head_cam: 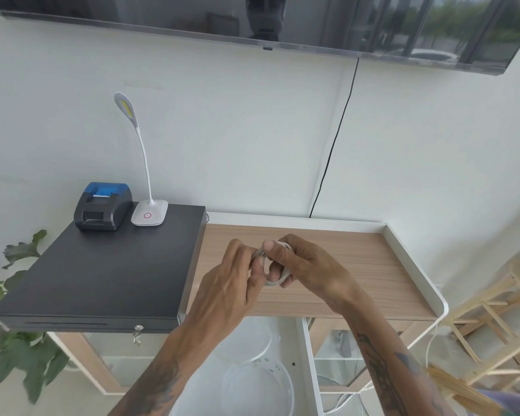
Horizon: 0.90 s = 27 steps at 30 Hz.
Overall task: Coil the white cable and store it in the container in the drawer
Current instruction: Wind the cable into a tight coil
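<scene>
The white cable (278, 279) is wound into a small coil, held above the wooden desk top (373, 265). My right hand (306, 265) grips the coil with thumb on top and fingers through the loop. My left hand (231, 283) pinches the coil's left side with its fingertips. Below the desk edge an open white drawer (308, 370) holds round clear containers (258, 388), one near the bottom of the view and another behind it. Most of the coil is hidden by my fingers.
A black cash drawer (102, 274) with a key sits on the desk's left, carrying a small printer (102, 210) and a white desk lamp (149, 214). A black cord (336, 136) runs down the wall from the screen. A plant stands left, a wooden rack (493, 325) right.
</scene>
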Available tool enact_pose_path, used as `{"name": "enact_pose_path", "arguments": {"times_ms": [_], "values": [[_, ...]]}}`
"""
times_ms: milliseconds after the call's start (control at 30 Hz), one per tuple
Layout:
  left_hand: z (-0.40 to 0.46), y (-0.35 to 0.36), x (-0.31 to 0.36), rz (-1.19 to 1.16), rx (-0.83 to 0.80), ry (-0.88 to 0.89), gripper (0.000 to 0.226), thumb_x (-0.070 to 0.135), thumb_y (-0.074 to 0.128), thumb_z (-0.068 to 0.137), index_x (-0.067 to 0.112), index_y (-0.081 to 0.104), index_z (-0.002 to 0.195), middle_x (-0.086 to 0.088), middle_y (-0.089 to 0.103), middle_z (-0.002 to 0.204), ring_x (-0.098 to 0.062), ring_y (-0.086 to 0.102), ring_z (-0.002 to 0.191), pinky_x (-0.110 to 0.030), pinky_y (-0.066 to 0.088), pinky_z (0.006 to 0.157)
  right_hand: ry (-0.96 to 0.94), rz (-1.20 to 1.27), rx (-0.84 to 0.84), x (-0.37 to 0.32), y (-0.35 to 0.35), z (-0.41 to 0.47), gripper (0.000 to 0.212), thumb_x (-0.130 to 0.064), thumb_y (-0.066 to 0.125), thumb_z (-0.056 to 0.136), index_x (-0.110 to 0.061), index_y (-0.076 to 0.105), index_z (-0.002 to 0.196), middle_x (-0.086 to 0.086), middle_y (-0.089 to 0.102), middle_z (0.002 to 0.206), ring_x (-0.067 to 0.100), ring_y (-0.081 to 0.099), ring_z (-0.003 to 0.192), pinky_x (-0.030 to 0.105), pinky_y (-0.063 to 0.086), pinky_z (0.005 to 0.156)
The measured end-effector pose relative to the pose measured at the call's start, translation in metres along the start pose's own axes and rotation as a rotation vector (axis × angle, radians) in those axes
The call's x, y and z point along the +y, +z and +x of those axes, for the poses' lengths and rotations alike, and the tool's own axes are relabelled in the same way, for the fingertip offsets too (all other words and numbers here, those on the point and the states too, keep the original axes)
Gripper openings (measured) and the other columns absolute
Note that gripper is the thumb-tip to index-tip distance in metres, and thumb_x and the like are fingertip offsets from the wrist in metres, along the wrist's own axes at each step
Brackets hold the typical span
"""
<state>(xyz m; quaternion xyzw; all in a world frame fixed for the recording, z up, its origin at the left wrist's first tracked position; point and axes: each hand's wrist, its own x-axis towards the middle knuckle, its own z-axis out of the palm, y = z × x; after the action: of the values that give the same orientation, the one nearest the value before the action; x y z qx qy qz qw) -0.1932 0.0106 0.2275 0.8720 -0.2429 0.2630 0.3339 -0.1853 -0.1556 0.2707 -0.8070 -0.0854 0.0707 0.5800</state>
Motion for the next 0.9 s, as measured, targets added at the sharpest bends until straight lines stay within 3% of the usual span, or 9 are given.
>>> {"name": "enact_pose_path", "arguments": {"times_ms": [133, 233, 267, 333, 400, 467, 567, 767, 900], "values": [[0.000, -0.004, -0.004, -0.118, -0.099, -0.063, 0.037, 0.041, 0.030, 0.105, 0.017, 0.057, 0.099, 0.006, 0.046, 0.085, -0.017, 0.051, 0.064, -0.038, 0.048, 0.060, -0.175, -0.238, 0.133, 0.006, 0.003, 0.001, 0.036, -0.043, 0.055, 0.098, -0.011, 0.063, 0.084, -0.009, 0.061, 0.057, 0.003, 0.054, 0.055, 0.017, 0.044, 0.058], [-0.006, -0.003, -0.002, -0.336, -0.027, -0.223, 0.029, 0.028, 0.039, 0.105, 0.017, 0.067, 0.107, 0.006, 0.059, 0.086, -0.013, 0.058, 0.079, -0.029, 0.048, 0.073, -0.234, -0.275, 0.254, 0.012, 0.004, 0.002, 0.034, -0.040, 0.053, 0.099, -0.011, 0.064, 0.086, -0.008, 0.057, 0.056, 0.001, 0.052, 0.052, 0.013, 0.040, 0.054], [-0.008, -0.003, -0.001, -0.423, 0.004, -0.303, 0.027, 0.025, 0.044, 0.105, 0.015, 0.069, 0.107, 0.009, 0.065, 0.088, -0.009, 0.061, 0.080, -0.025, 0.049, 0.072, -0.234, -0.282, 0.278, 0.013, 0.004, 0.003, 0.034, -0.040, 0.053, 0.099, -0.011, 0.064, 0.086, -0.007, 0.057, 0.055, 0.002, 0.052, 0.052, 0.013, 0.040, 0.054], [-0.011, -0.003, 0.002, -0.673, 0.005, -0.496, 0.023, 0.025, 0.052, 0.102, 0.014, 0.073, 0.103, 0.019, 0.067, 0.076, 0.001, 0.058, 0.062, -0.013, 0.045, 0.057, -0.223, -0.279, 0.302, 0.017, 0.005, 0.003, 0.033, -0.040, 0.053, 0.099, -0.011, 0.064, 0.085, -0.008, 0.056, 0.054, 0.003, 0.052, 0.051, 0.013, 0.039, 0.052], [-0.014, -0.002, 0.006, -0.925, -0.009, -0.666, 0.021, 0.028, 0.062, 0.094, 0.010, 0.073, 0.096, 0.014, 0.063, 0.063, -0.002, 0.047, 0.048, -0.011, 0.039, 0.045, -0.205, -0.268, 0.321, 0.021, 0.007, 0.004, 0.035, -0.041, 0.053, 0.099, -0.011, 0.063, 0.084, -0.010, 0.057, 0.053, 0.002, 0.052, 0.051, 0.013, 0.039, 0.052], [-0.016, 0.001, 0.010, -1.084, -0.015, -0.791, 0.023, 0.030, 0.070, 0.084, 0.008, 0.074, 0.091, 0.004, 0.069, 0.067, -0.009, 0.052, 0.049, -0.016, 0.045, 0.045, -0.199, -0.251, 0.329, 0.024, 0.008, 0.004, 0.037, -0.044, 0.052, 0.099, -0.012, 0.062, 0.084, -0.012, 0.058, 0.053, 0.002, 0.052, 0.052, 0.013, 0.039, 0.052], [-0.020, 0.002, 0.009, -1.327, -0.094, -0.963, 0.022, 0.025, 0.079, 0.074, 0.009, 0.076, 0.088, -0.010, 0.074, 0.078, -0.017, 0.066, 0.058, -0.025, 0.057, 0.057, -0.201, -0.242, 0.318, 0.029, 0.013, 0.003, 0.037, -0.045, 0.051, 0.099, -0.012, 0.062, 0.085, -0.012, 0.059, 0.054, 0.001, 0.053, 0.052, 0.015, 0.041, 0.053], [-0.023, 0.006, 0.002, -1.295, -0.234, -1.064, 0.058, 0.025, 0.086, 0.070, 0.012, 0.059, 0.119, -0.022, 0.077, 0.089, -0.030, 0.072, 0.068, -0.034, 0.059, 0.062, -0.230, -0.270, 0.321, 0.038, 0.020, 0.000, 0.036, -0.040, 0.052, 0.099, -0.008, 0.062, 0.085, -0.004, 0.059, 0.057, 0.007, 0.054, 0.051, 0.015, 0.041, 0.050], [-0.021, 0.005, 0.001, -1.310, -0.344, -1.022, 0.049, 0.031, 0.084, 0.072, 0.017, 0.069, 0.117, -0.021, 0.076, 0.089, -0.031, 0.073, 0.070, -0.034, 0.059, 0.064, -0.255, -0.256, 0.293, 0.041, 0.026, -0.002, 0.036, -0.041, 0.052, 0.099, -0.009, 0.062, 0.086, -0.006, 0.061, 0.058, 0.009, 0.060, 0.052, 0.017, 0.045, 0.049]]}}
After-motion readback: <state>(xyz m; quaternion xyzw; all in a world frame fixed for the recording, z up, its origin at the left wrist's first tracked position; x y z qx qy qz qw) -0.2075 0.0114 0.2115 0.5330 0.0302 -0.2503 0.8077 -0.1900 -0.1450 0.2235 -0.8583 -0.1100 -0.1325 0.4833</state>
